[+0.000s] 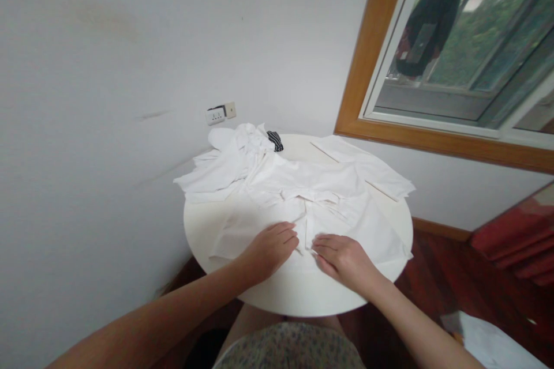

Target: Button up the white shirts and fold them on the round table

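A white garment (pixel 311 176) with a gathered seam lies spread over a round white table (pixel 298 294). Its lower part splits into two panels, with a narrow gap between my hands. My left hand (pixel 274 245) is on the left panel near that gap, fingers curled together on the cloth, the thumb hidden. On the other side, my right hand (pixel 341 256) has its fingers closed at the edge of the right panel. Parts of the cloth under both hands are hidden.
Crumpled white cloth (pixel 229 158) is heaped at the table's back left, beside a black-and-white striped piece (pixel 275 140). More flat white cloth (pixel 366 164) lies at the back right. A wall socket (pixel 215 116) and a wood-framed window (pixel 372 40) are behind. White material (pixel 489 340) rests at lower right.
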Demonstrator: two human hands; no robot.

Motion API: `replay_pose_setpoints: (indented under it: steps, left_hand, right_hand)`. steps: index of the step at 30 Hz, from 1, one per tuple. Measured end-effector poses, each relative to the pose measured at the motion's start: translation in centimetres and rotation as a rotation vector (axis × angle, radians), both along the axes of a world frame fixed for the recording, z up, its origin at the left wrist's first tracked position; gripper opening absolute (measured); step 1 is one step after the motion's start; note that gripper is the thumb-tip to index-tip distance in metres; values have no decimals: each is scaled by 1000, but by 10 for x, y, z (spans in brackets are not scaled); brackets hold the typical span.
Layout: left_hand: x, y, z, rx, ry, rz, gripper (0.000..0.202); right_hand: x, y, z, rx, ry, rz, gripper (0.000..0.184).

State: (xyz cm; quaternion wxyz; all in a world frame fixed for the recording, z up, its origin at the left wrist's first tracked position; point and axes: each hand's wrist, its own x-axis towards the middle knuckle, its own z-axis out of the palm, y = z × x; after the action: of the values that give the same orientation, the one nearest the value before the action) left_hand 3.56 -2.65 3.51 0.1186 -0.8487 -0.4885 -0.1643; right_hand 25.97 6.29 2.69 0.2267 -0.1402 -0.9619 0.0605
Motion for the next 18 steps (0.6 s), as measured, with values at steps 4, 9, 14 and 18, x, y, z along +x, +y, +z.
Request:
replay_pose_setpoints:
  steps: [4, 9, 14, 18]
  left_hand:
    - [15, 0, -10, -30, -29, 102, 21]
    - [34, 1, -31, 58, -66, -5, 19]
    - [29, -12, -19, -41, -88, -59, 27]
    - [2, -26, -3, -158, -72, -11, 32]
  right_hand:
    - [2, -1, 8, -96, 148, -177, 24]
    - [0, -3, 13, -101, 276, -231, 25]
    - [-2, -14, 7, -97, 44, -37, 24]
    - [14, -13, 8, -124, -20, 44, 29]
